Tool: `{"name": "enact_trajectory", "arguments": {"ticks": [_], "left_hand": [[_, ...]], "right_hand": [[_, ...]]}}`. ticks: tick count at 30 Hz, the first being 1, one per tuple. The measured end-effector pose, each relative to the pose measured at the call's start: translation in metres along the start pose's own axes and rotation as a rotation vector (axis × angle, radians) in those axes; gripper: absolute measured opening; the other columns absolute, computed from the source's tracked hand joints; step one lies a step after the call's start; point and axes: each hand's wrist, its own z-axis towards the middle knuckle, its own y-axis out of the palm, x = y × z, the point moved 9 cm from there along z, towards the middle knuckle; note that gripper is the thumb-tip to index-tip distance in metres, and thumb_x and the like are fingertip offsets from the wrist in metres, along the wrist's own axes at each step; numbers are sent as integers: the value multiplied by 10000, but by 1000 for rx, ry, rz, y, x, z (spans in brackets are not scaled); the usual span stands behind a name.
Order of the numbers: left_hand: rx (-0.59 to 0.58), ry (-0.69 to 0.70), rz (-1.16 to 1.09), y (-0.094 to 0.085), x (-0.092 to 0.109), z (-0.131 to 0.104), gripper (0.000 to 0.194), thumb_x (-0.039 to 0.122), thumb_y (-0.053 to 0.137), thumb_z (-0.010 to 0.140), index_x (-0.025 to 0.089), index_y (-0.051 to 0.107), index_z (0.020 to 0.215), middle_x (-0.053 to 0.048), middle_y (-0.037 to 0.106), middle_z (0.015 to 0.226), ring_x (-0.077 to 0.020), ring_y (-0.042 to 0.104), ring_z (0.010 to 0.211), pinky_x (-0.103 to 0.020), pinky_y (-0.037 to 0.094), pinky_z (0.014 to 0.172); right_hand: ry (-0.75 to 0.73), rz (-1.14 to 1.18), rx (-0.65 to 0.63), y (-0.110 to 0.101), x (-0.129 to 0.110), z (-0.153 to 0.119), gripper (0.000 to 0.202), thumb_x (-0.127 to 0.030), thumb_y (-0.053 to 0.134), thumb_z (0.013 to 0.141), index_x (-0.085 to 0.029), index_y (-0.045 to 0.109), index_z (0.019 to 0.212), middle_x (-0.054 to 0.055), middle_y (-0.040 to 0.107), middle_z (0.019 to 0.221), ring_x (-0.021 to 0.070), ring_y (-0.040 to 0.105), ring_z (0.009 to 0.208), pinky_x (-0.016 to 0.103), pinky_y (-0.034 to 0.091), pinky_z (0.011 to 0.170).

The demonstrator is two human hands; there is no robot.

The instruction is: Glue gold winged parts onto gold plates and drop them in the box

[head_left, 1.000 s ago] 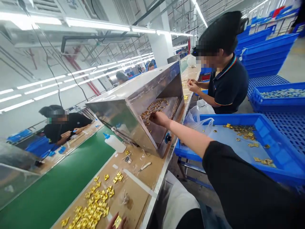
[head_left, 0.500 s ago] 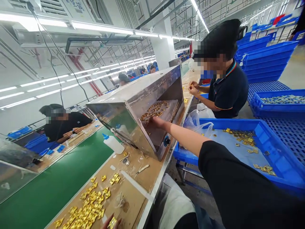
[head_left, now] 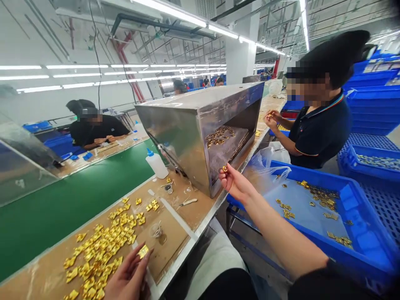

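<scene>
My left hand (head_left: 129, 273) pinches a square gold piece (head_left: 143, 251) over the bench, close to a heap of similar gold pieces (head_left: 106, 246). Between the fingertips of my right hand (head_left: 233, 183) is a small round gold ring-like piece (head_left: 225, 168), held up in front of the metal box's opening. Inside that open-fronted metal box (head_left: 175, 141), several small round gold-brown pieces (head_left: 218, 136) lie on a sheet. A small clear cup (head_left: 155, 230) with a thin stick in it stands on the cardboard near my left hand.
A white squeeze bottle (head_left: 157, 164) with a blue cap stands beside the box. A white-handled tool (head_left: 188, 202) lies on the bench. Along the left runs a green belt (head_left: 78, 187). Right of my forearm is a blue tray (head_left: 368, 208) with gold pieces; a co-worker (head_left: 321, 125) sits beyond it.
My right hand has come out of the metal box with a small round gold piece. My left hand, holding the square piece, has come further into view. The camera view has shifted.
</scene>
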Motion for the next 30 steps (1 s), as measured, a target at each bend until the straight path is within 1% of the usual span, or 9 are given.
{"name": "enact_trajectory", "arguments": {"ticks": [3,6,8,12,15,19,22,26,30], "left_hand": [[-31,11,-36,1,8,-5,896,642,952,624,138,694,1319,8,677,762,-109,495,550,-191,409,478],[-32,53,-74,-2,18,-12,781,595,945,689,148,715,1288,-33,731,874,-120,549,632,-194,463,545],[-24,90,-73,-6,28,-18,707,567,939,717,153,736,1253,-42,739,889,-119,558,643,-193,464,552],[-54,148,-81,-12,47,-30,617,527,917,767,136,749,1215,-57,743,861,-101,522,578,-192,416,492],[-56,166,-94,-18,55,-37,553,482,910,792,136,755,1194,-56,742,824,-98,525,569,-187,422,488],[-45,172,-130,-28,59,-46,453,411,899,824,162,768,1179,-30,726,775,-84,517,557,-164,417,483],[-50,178,-163,-33,64,-55,403,375,891,837,174,780,1168,-33,735,786,-73,518,540,-160,437,487],[-62,195,-181,-35,70,-63,403,361,890,839,173,778,1177,-54,756,815,-74,529,517,-172,463,480],[-78,213,-195,-34,73,-65,380,344,884,852,181,774,1177,-64,772,840,-72,524,521,-161,459,466]], "right_hand": [[138,262,-113,29,42,-38,360,-438,894,848,-186,638,856,-22,646,885,53,611,726,103,572,604],[245,421,-182,60,74,-58,382,-396,969,753,-184,670,861,-33,639,887,49,609,719,100,567,581],[300,447,-188,78,92,-66,364,-388,969,752,-182,686,851,-38,624,860,44,591,701,93,557,574],[436,465,-222,115,124,-83,338,-387,961,767,-180,705,845,-30,622,868,42,558,694,94,552,597],[502,419,-271,139,143,-98,290,-445,879,864,-218,746,987,-10,653,974,58,535,703,115,543,599],[542,294,-372,163,159,-116,322,-539,615,1031,-308,746,1213,33,663,1284,114,525,753,181,511,573],[542,221,-447,174,164,-128,390,-541,479,1071,-333,729,1288,30,601,1459,142,517,792,223,508,607],[539,113,-495,182,167,-136,426,-532,429,1076,-340,711,1332,5,527,1574,162,536,845,263,514,654],[522,77,-521,185,165,-137,440,-503,383,1091,-342,706,1343,-5,530,1586,163,549,854,281,511,669]]}}
